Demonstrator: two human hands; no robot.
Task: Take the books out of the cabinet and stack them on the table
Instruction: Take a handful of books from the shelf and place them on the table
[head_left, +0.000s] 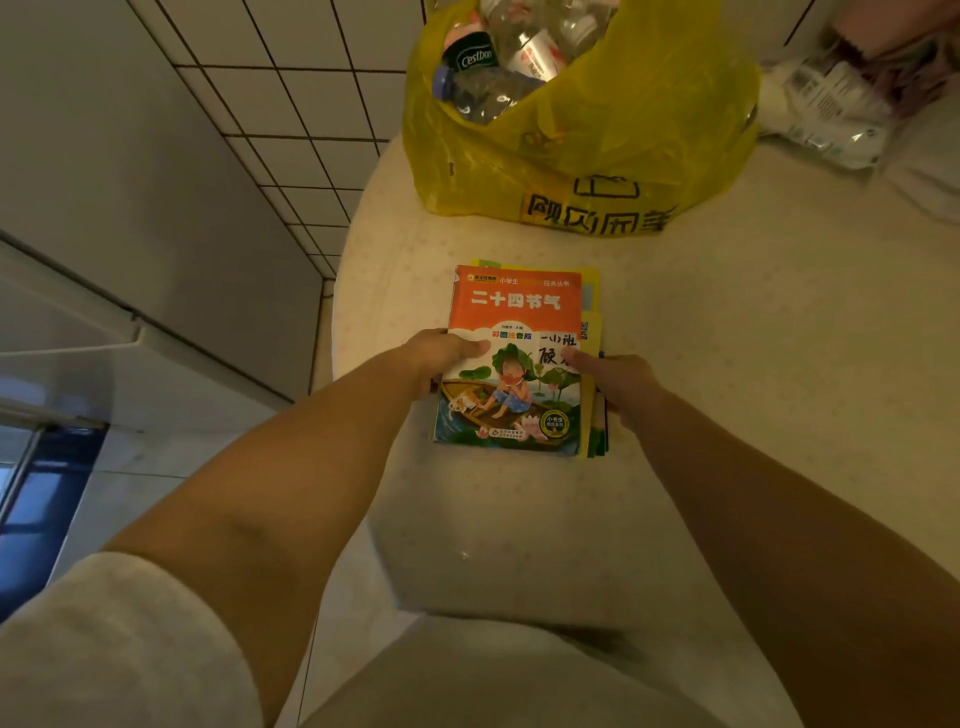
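both bare forearms reach forward over the pale table (727, 364). the left hand (441, 358) grips the left edge of the stack of books (514, 364), thumb on the orange top cover; the right hand (618, 382) holds the right edge, thumb on top. the stack lies flat on the table. beyond it sits a yellow plastic bag (597, 145) of empty bottles (498, 57).

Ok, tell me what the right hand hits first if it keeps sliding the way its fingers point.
The right hand points up and left across the top book, so it would likely meet the left hand's thumb on that cover.
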